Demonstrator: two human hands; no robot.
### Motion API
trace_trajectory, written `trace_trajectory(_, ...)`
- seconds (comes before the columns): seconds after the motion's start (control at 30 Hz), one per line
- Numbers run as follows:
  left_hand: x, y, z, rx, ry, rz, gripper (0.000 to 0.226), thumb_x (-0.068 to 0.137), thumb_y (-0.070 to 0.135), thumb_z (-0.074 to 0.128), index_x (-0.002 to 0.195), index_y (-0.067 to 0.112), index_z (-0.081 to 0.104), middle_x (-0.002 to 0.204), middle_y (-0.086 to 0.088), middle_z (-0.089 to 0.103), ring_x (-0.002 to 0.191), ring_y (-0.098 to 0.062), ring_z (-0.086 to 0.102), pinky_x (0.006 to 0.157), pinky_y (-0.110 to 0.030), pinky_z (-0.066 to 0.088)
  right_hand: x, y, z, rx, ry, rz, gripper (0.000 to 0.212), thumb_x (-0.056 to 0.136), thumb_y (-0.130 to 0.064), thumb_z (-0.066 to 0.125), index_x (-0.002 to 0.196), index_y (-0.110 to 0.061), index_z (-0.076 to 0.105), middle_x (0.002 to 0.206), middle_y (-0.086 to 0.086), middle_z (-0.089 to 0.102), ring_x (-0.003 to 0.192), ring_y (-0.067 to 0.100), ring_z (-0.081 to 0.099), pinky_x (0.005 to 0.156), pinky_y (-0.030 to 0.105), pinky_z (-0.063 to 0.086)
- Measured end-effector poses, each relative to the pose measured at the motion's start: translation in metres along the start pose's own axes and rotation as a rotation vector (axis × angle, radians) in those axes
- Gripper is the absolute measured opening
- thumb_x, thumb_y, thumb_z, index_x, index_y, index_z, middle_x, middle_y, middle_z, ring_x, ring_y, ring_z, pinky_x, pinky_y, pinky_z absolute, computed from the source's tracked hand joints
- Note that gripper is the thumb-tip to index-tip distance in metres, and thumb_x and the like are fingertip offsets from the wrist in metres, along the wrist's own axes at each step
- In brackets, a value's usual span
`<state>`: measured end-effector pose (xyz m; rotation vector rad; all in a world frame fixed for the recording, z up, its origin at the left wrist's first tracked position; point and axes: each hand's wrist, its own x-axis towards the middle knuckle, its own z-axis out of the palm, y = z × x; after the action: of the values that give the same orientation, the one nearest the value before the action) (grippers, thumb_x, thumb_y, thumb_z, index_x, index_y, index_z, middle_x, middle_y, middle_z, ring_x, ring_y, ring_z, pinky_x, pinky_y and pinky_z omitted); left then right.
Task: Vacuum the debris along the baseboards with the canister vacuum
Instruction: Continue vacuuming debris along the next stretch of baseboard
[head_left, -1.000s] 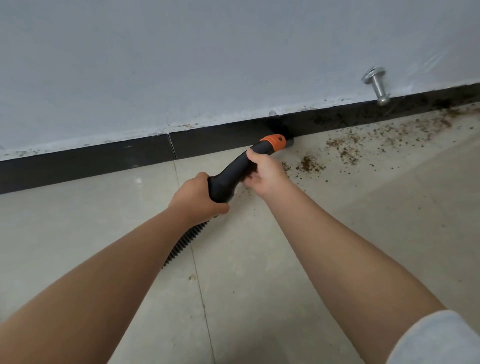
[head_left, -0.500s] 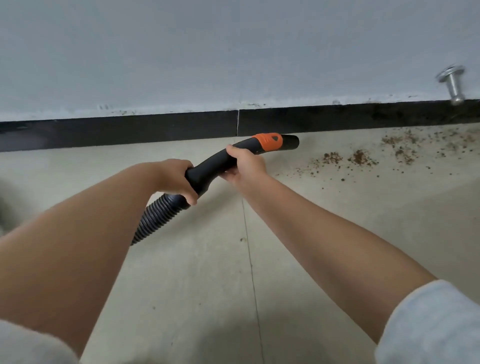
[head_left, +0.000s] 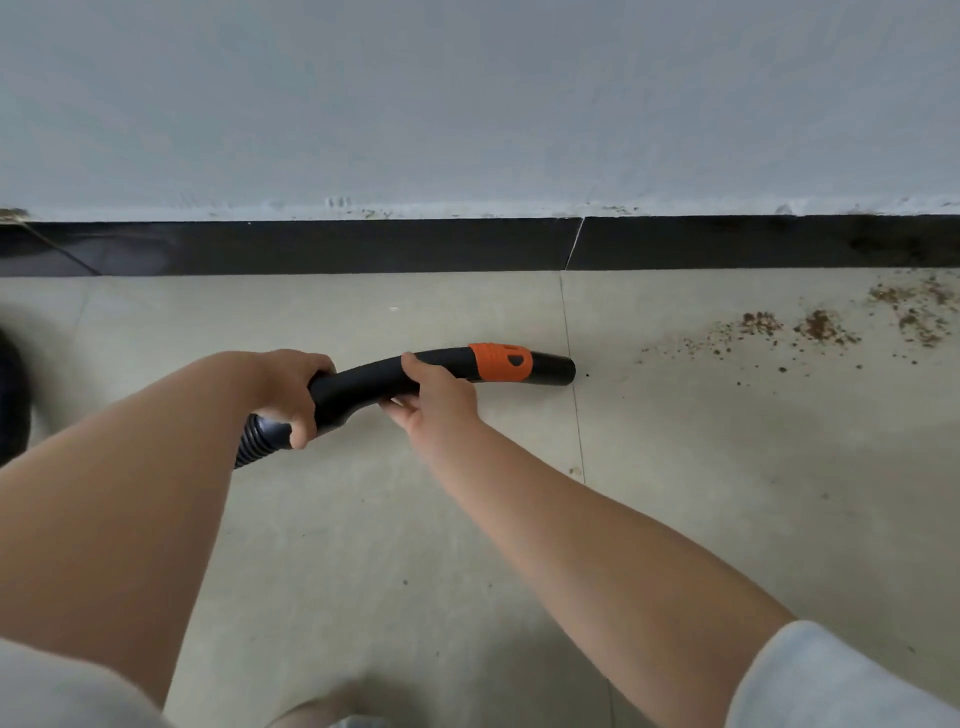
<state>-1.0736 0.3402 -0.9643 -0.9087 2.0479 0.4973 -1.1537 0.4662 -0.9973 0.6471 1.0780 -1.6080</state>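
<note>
The black vacuum hose handle (head_left: 374, 382) with an orange collar (head_left: 500, 362) lies nearly level above the tiled floor, its open nozzle end (head_left: 563, 369) pointing right. My left hand (head_left: 288, 387) grips the rear of the handle where the ribbed hose (head_left: 254, 441) begins. My right hand (head_left: 436, 397) holds the handle just behind the orange collar, thumb on top. Brown debris (head_left: 821, 327) lies scattered on the floor to the right of the nozzle, below the black baseboard (head_left: 363, 247). A single crumb sits just off the nozzle mouth.
A grey-white wall (head_left: 467, 104) rises above the baseboard. A dark blurred shape, cut off by the frame (head_left: 13, 395), sits at the far left edge. Tile joints cross the beige floor (head_left: 727, 493). Small specks lie near the middle tiles.
The view has shifted left; the door stop has left the frame. The nozzle has drawn back from the baseboard and now points right toward the debris, farther from the wall.
</note>
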Motion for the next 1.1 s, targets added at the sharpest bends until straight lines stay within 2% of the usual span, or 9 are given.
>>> trace_trajectory(0.17, -0.002, 0.019, 0.006, 0.056, -0.021, 0.037, 0.053, 0.063, 0.006, 0.072, 0.105, 0.024, 0.044, 0.089, 0.003, 0.052, 0.091, -0.023, 0.056, 0.071, -0.03, 0.045, -0.003, -0.004, -0.019, 0.057, 0.006, -0.019, 0.052, 0.084, 0.005, 0.062, 0.131, -0.004, 0.041, 0.12, 0.018, 0.058, 0.108, 0.033, 0.059, 0.085, 0.045, 0.051)
trace_trajectory(0.3, 0.001, 0.055, 0.006, 0.045, -0.01, 0.109, 0.051, 0.064, 0.012, 0.074, 0.106, 0.021, 0.046, 0.092, 0.003, 0.053, 0.094, -0.022, 0.056, 0.078, -0.033, 0.049, -0.005, -0.03, -0.044, 0.068, 0.023, -0.079, 0.05, 0.086, 0.001, 0.061, 0.132, -0.003, 0.042, 0.122, 0.019, 0.057, 0.101, 0.031, 0.059, 0.082, 0.046, 0.051)
trace_trajectory(0.57, 0.008, 0.125, 0.009, -0.035, 0.041, 0.197, 0.049, 0.062, 0.025, 0.077, 0.102, 0.015, 0.05, 0.099, -0.003, 0.059, 0.092, -0.022, 0.059, 0.085, -0.037, 0.051, -0.012, -0.09, -0.078, 0.032, 0.056, -0.202, 0.043, 0.091, -0.006, 0.057, 0.131, -0.001, 0.043, 0.124, 0.02, 0.055, 0.112, 0.034, 0.056, 0.084, 0.047, 0.049)
trace_trajectory(0.9, 0.002, 0.208, 0.005, -0.029, 0.063, 0.292, 0.046, 0.067, 0.023, 0.076, 0.104, 0.011, 0.051, 0.099, -0.006, 0.06, 0.092, -0.022, 0.059, 0.08, -0.03, 0.05, -0.017, -0.141, -0.126, 0.085, 0.132, -0.285, 0.045, 0.091, -0.011, 0.058, 0.132, -0.003, 0.04, 0.111, 0.016, 0.056, 0.111, 0.034, 0.055, 0.084, 0.045, 0.049)
trace_trajectory(1.03, 0.001, 0.234, 0.011, -0.056, 0.06, 0.339, 0.038, 0.07, 0.022, 0.075, 0.098, 0.011, 0.051, 0.094, -0.005, 0.058, 0.086, -0.019, 0.056, 0.068, -0.023, 0.043, -0.021, -0.16, -0.145, 0.059, 0.138, -0.304, 0.043, 0.092, -0.011, 0.057, 0.131, -0.002, 0.042, 0.111, 0.015, 0.056, 0.106, 0.032, 0.056, 0.081, 0.042, 0.049)
trace_trajectory(1.1, 0.001, 0.247, 0.013, -0.068, 0.06, 0.362, 0.038, 0.071, 0.022, 0.075, 0.097, 0.011, 0.051, 0.093, -0.005, 0.058, 0.085, -0.019, 0.055, 0.067, -0.022, 0.041, -0.023, -0.169, -0.153, 0.042, 0.153, -0.313, 0.043, 0.092, -0.012, 0.057, 0.131, -0.002, 0.043, 0.113, 0.015, 0.056, 0.108, 0.032, 0.055, 0.078, 0.04, 0.05)
